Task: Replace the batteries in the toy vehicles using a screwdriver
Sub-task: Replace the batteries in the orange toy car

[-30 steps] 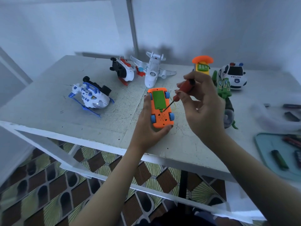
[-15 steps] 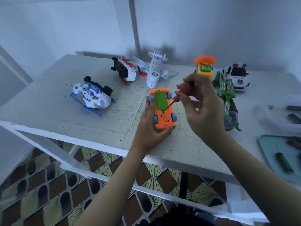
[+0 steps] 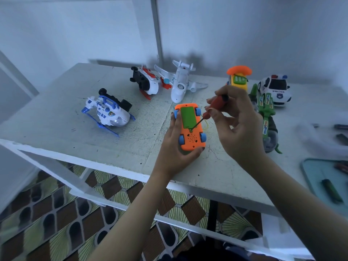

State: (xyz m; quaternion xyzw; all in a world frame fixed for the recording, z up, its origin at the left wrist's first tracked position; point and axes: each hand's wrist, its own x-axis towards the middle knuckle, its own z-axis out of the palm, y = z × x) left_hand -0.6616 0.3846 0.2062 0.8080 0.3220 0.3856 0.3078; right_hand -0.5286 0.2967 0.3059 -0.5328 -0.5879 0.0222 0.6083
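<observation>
The car (image 3: pixel 190 129) is belly-up above the tabletop (image 3: pixel 56 119), near its front edge and about midway along; whether it rests on the surface I cannot tell. The left hand (image 3: pixel 175 151) has its grip closed round it, fingers up one side and thumb-tip at the near end. A green cover (image 3: pixel 189 116) fills the far half of the underside. The right hand (image 3: pixel 239 125) grips the screwdriver (image 3: pixel 216 104) by its red handle with curled fingertips, and the thin shaft slants down to the cover's near edge.

The tabletop is pale, scuffed and speckled, with a crack-like line running from the back toward the front edge just left of the car. Toward the left edge sits a blue helicopter (image 3: pixel 109 113). Along the back edge a red helicopter (image 3: pixel 146 83) lies tipped over beside a plane (image 3: pixel 179 83). Right of the plane stand a toy phone (image 3: pixel 238 78) and a police car (image 3: pixel 275 89), and a green toy (image 3: pixel 266 113) stretches forward from them, partly behind the right hand.

At the right edge lies a teal tray (image 3: pixel 308 172) with a dark battery (image 3: pixel 331 191) in it — other small dark pieces beyond are too blurred to name.

A white rail (image 3: pixel 56 166) slants beneath the front edge. Behind stands a plain pale wall (image 3: pixel 75 31) with a white post (image 3: pixel 157 29); below, the floor (image 3: pixel 56 223) is patterned in brown and yellow-green.
</observation>
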